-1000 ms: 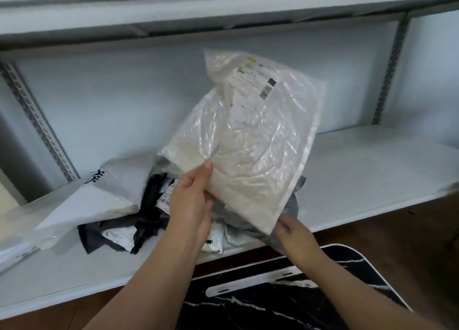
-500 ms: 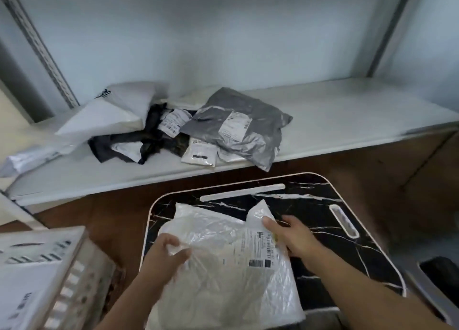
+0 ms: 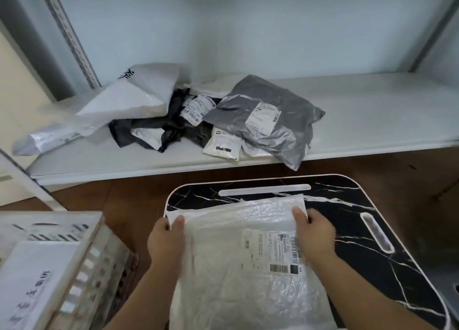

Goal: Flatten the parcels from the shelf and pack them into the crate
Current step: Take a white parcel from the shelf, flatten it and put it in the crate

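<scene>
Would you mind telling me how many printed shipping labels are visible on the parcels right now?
4, maybe more hidden: one on the clear parcel being held, one on the grey parcel, one on the black parcel, and one on the small white packet.

Bare forearms, no sleeves, unadorned fingers (image 3: 178, 222)

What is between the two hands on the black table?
The clear plastic parcel with its shipping label lies between the left hand and right hand, which grip its far corners, in the head view.

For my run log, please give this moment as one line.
step: flattening | item: clear parcel on black tray | left hand, right hand: gripping top corners
</scene>
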A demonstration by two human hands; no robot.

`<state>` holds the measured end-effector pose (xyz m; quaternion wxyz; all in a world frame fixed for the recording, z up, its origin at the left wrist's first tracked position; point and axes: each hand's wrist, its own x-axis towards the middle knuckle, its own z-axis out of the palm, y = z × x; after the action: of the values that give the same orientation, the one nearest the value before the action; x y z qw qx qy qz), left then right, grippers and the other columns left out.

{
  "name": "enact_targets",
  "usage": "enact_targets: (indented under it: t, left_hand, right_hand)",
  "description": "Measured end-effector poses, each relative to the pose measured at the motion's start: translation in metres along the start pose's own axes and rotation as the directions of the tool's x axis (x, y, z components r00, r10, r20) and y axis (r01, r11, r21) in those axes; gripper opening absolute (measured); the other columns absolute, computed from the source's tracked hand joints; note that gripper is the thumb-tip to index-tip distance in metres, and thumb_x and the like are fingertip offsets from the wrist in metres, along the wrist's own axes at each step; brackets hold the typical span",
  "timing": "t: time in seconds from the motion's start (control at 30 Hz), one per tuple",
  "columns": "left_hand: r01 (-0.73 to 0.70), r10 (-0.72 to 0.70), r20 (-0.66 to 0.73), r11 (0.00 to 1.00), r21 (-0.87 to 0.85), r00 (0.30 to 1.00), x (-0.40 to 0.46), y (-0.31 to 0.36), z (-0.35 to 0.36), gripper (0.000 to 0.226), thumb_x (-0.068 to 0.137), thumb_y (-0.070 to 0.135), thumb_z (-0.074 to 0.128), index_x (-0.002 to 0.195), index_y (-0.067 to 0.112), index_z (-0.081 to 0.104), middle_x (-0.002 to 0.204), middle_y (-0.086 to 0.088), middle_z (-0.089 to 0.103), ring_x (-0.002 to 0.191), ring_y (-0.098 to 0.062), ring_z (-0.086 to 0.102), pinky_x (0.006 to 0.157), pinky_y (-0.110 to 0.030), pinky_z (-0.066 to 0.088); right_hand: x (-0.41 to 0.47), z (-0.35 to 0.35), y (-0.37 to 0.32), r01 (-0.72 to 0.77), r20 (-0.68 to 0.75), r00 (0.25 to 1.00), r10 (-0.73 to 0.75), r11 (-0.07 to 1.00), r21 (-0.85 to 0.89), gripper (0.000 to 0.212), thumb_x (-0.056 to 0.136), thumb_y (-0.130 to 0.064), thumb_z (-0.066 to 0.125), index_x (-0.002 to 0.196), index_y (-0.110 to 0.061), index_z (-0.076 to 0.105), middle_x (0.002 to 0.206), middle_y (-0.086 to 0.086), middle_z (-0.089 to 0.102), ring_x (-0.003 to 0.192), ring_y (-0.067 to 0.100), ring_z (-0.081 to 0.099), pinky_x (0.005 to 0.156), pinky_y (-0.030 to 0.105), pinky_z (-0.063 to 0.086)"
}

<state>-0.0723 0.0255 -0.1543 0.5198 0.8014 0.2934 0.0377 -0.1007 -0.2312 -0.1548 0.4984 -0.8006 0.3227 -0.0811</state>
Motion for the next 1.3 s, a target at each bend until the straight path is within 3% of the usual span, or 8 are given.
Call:
enact_targets:
  t: [0.13,0.2,0.27,0.33,0.4,0.53,0.87,1.3]
  left_hand:
    - [-0.044,0.042,0.047,0.998,0.036,0.998,0.006,-0.008,0.023,0.031,0.098,0.028,0.045,0.104,-0.001,0.056,0.082,-0.008,0.055,0.083,-0.029,0.054,0.075,-0.038,0.039]
    - [-0.115,0.108,0.107,0.991,0.066,0.988,0.01,-0.009,0.029,0.038,0.098,0.03,0.046,0.128,0.007,0.049,0.109,-0.009,0.059,0.109,-0.034,0.055,0.087,-0.039,0.041]
    - [-0.236,0.203,0.14,0.929,0.284,0.969,0.012,-0.021,0.034,0.061,0.097,0.041,0.045,0.149,0.016,0.028,0.143,-0.015,0.042,0.133,-0.035,0.039,0.106,-0.047,0.033]
    - [-0.439,0.359,0.254,0.701,0.563,0.898,0.005,-0.036,0.04,0.065,0.096,0.056,0.03,0.153,0.029,0.015,0.158,-0.01,0.019,0.145,-0.033,0.017,0.117,-0.047,0.013]
    - [-0.627,0.458,0.435,0.475,0.617,0.775,-0.008,-0.051,0.048,0.061,0.094,0.061,0.016,0.151,0.037,0.019,0.16,-0.007,0.014,0.147,-0.035,0.008,0.117,-0.05,0.001]
    - [-0.723,0.495,0.561,0.234,0.65,0.664,-0.016,-0.072,0.062,0.06,0.096,0.06,0.019,0.151,0.036,0.023,0.16,-0.008,0.016,0.146,-0.039,0.007,0.11,-0.061,0.007]
    - [-0.821,0.545,0.646,0.157,0.548,0.535,-0.019,-0.071,0.061,0.056,0.099,0.049,0.022,0.152,0.033,0.018,0.162,-0.002,0.007,0.148,-0.033,0.002,0.111,-0.064,0.016]
    - [-0.805,0.483,0.661,0.188,0.562,0.575,-0.013,-0.072,0.067,0.053,0.1,0.048,0.011,0.151,0.036,0.02,0.161,0.003,0.012,0.149,-0.03,0.004,0.113,-0.06,0.014]
  right_hand:
    - [0.009,0.008,0.01,0.021,-0.024,0.999,-0.022,1.0,-0.021,0.039,0.099,-0.038,0.047,0.084,-0.003,0.057,0.079,0.013,0.062,0.073,0.027,0.059,0.072,0.045,0.051]
    - [0.013,0.01,0.014,0.087,-0.042,0.995,-0.095,0.984,-0.158,0.041,0.097,-0.045,0.044,0.111,-0.008,0.056,0.109,0.012,0.062,0.102,0.03,0.06,0.091,0.05,0.049]
    - [0.011,0.014,0.022,0.156,-0.026,0.981,-0.191,0.864,-0.478,0.065,0.096,-0.057,0.035,0.146,-0.016,0.033,0.146,0.011,0.04,0.136,0.03,0.037,0.11,0.05,0.031]
    - [-0.002,0.025,0.029,0.363,0.133,0.919,-0.372,0.664,-0.654,0.072,0.093,-0.067,0.016,0.153,-0.027,0.019,0.16,0.007,0.019,0.148,0.027,0.013,0.116,0.05,0.014]
    - [-0.015,0.04,0.041,0.562,0.339,0.818,-0.464,0.517,-0.646,0.068,0.094,-0.07,0.011,0.151,-0.034,0.021,0.16,0.007,0.017,0.148,0.031,0.01,0.114,0.059,0.011]
    - [-0.026,0.061,0.064,0.671,0.497,0.73,-0.469,0.356,-0.65,0.072,0.092,-0.074,0.02,0.151,-0.034,0.023,0.16,0.01,0.018,0.147,0.038,0.014,0.103,0.07,0.014]
    - [-0.023,0.066,0.068,0.684,0.525,0.712,-0.467,0.292,-0.669,0.075,0.088,-0.079,0.023,0.151,-0.038,0.025,0.16,0.015,0.016,0.145,0.044,0.012,0.098,0.079,0.018]
    - [-0.018,0.067,0.062,0.67,0.554,0.737,-0.388,0.309,-0.675,0.072,0.088,-0.079,0.023,0.15,-0.04,0.026,0.16,0.014,0.017,0.145,0.043,0.011,0.097,0.08,0.015]
